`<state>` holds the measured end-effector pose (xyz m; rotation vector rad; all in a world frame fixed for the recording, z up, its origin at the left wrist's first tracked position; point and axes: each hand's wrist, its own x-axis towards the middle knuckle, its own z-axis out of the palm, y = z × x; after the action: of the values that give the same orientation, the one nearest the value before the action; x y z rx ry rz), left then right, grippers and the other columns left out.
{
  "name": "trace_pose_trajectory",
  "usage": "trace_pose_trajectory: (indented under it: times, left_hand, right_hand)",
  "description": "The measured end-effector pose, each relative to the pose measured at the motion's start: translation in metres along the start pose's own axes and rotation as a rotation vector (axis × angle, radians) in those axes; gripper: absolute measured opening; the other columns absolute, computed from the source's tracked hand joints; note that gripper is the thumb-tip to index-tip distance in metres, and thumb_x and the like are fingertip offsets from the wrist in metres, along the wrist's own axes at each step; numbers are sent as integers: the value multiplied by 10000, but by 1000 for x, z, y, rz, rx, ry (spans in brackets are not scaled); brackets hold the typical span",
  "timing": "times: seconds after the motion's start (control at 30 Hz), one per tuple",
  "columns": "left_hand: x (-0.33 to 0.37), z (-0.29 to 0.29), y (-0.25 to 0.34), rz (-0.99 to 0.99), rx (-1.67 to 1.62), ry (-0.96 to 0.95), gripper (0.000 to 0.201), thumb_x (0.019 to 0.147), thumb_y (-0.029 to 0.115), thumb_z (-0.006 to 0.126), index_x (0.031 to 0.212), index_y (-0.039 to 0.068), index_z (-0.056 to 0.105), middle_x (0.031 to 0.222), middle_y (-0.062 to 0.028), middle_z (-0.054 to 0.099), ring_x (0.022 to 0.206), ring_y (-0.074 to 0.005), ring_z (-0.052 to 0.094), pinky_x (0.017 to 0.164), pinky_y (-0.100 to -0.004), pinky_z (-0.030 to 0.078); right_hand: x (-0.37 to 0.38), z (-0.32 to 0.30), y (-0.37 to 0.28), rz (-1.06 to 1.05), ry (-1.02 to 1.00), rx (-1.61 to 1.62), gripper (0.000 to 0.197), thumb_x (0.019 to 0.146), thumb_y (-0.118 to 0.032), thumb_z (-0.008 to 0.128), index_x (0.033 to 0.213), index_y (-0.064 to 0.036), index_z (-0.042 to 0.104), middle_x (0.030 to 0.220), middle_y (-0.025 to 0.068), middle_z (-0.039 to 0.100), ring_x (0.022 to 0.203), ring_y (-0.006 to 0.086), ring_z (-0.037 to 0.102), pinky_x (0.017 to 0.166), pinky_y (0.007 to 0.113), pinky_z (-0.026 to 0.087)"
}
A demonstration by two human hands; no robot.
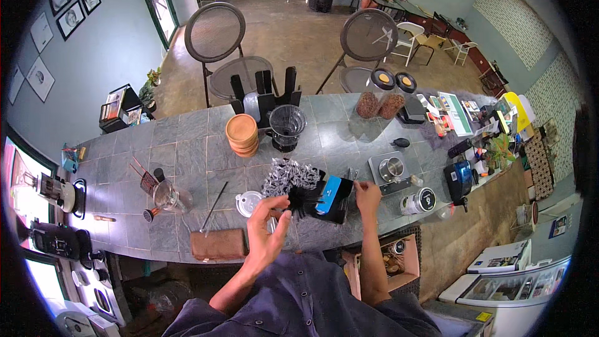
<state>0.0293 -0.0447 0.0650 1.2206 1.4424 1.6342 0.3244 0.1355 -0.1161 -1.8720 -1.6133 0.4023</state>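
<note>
My left hand (267, 232) is raised at the near middle of the counter, thumb and fingers apart, holding nothing I can see. Just beyond it lie a bunch of crinkled silver foil (290, 173) and something black with thin spikes (301, 203). A white round lid (249, 202) is partly behind its fingers. To the right of the spikes lies a black packet with a blue label (329, 195). At that packet's right side my right hand (367, 198) has its fingertips pinched together; what they hold, if anything, is too small to make out.
A glass vessel (391, 169) stands on a scale, with a white canister (418, 201) nearby. Farther back are a coffee dripper (287, 123), stacked wooden dishes (241, 132) and two jars of beans (368, 105). A brown pouch (218, 244) lies at the near edge, a glass jug (172, 196) farther left.
</note>
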Motion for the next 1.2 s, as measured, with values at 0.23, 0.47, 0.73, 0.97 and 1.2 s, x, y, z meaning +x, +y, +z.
trace_pose_trajectory:
  times: [0.23,0.47,0.73,0.97,1.2]
  left_hand:
    - [-4,-2,0,-6,20,-8,325,946,-31,720,1270,-9,703,1165,-150,721,1007,-187,700,819,-304,563]
    - [-5,-7,-3,-31,-29,31,326,955,-52,693,1280,-28,693,1167,-140,707,1055,-193,694,851,-305,562]
    - [-2,-6,-2,-51,-16,12,338,952,-69,684,1286,-22,694,1156,-135,701,1047,-182,690,854,-301,558]
    - [2,-3,0,-38,-84,74,314,977,-64,670,1288,-22,683,1125,-102,679,983,-154,665,865,-288,546]
    - [1,-10,1,-62,-99,103,270,1016,-26,675,1285,-21,672,1167,-66,672,1083,-141,639,923,-294,510]
  right_hand:
    - [9,25,5,85,-29,-135,235,870,-284,805,931,-58,812,871,187,778,839,416,750,778,506,578]
    - [19,-3,-7,-8,135,-14,205,835,-226,818,899,-36,776,835,168,754,801,357,736,756,465,566]
    - [10,-86,-96,1,75,807,337,918,15,790,1239,-8,689,950,69,732,781,116,652,704,249,532]
    - [-57,-133,-208,-410,93,962,641,928,123,722,1515,46,478,1110,153,757,954,178,747,834,314,634]
    - [-79,-68,-204,-803,34,517,515,888,73,798,1362,10,607,1069,175,789,921,253,798,810,351,622]
